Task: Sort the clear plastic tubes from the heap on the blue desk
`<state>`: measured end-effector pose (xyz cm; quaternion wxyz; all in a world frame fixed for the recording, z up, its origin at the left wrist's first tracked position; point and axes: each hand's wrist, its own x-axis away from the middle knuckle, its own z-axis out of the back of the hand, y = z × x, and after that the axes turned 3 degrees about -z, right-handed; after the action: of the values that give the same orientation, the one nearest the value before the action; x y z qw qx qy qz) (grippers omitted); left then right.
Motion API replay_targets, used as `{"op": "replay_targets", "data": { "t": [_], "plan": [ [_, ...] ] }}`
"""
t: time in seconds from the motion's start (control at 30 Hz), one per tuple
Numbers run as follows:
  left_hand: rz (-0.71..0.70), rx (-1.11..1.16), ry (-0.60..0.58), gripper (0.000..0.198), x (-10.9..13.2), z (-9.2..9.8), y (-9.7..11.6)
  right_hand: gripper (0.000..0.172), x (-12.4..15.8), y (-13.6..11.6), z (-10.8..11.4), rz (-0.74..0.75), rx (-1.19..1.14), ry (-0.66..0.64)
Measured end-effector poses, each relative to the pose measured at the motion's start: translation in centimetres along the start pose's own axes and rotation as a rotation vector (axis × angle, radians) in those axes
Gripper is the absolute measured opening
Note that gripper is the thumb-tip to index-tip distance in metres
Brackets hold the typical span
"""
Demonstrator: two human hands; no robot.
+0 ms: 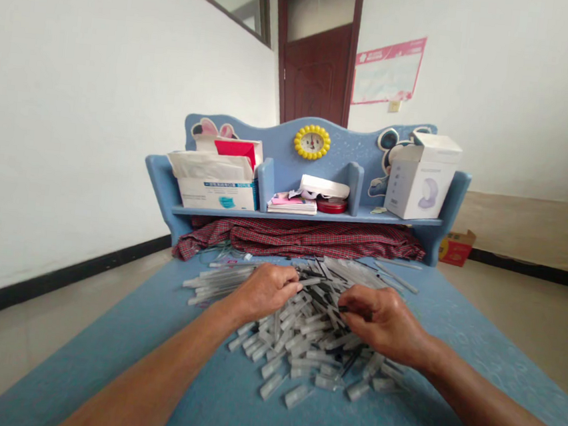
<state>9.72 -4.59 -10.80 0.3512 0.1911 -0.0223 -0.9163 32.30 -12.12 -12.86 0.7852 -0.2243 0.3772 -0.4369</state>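
A heap of small clear plastic caps and tubes lies spread over the blue desk in front of me. My left hand rests on the heap's left side, fingers curled round a clear piece. My right hand sits on the right side, fingers pinched on a small dark-tipped piece. The two hands are close, almost meeting over the middle of the pile. Longer clear tubes lie bundled at the heap's far left.
A red checked cloth lies under the desk's blue shelf. The shelf holds a mask box, booklets, a red tin, a white carton and a yellow clock. A dark door stands behind; a red box sits on the floor.
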Motion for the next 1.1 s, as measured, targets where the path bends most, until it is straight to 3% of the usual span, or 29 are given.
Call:
{"op": "replay_targets", "data": {
  "t": [0.17,0.4,0.57,0.8,0.97,1.1],
  "plan": [
    [-0.012,-0.028,-0.008,0.021,0.0,-0.2,-0.1,0.008,0.1,-0.6,-0.3,0.031,-0.009,-0.090],
    [-0.021,-0.025,0.006,0.020,0.0,-0.1,-0.2,0.017,-1.0,1.9,1.7,-0.223,0.088,0.208],
    [-0.041,-0.030,0.017,0.019,0.1,-0.1,-0.1,0.021,-1.0,2.6,3.4,-0.239,0.168,0.047],
    [-0.046,-0.040,0.027,0.019,0.2,0.0,0.2,0.011,-0.7,2.0,3.9,-0.194,0.153,-0.193],
    [-0.079,-0.073,0.015,0.019,0.2,-0.1,0.5,0.010,-0.6,2.1,4.0,-0.204,0.133,-0.180],
    [-0.124,-0.070,-0.008,0.020,0.3,-0.2,1.4,0.018,-0.5,1.8,3.7,-0.202,0.040,-0.092]
  ]
}}
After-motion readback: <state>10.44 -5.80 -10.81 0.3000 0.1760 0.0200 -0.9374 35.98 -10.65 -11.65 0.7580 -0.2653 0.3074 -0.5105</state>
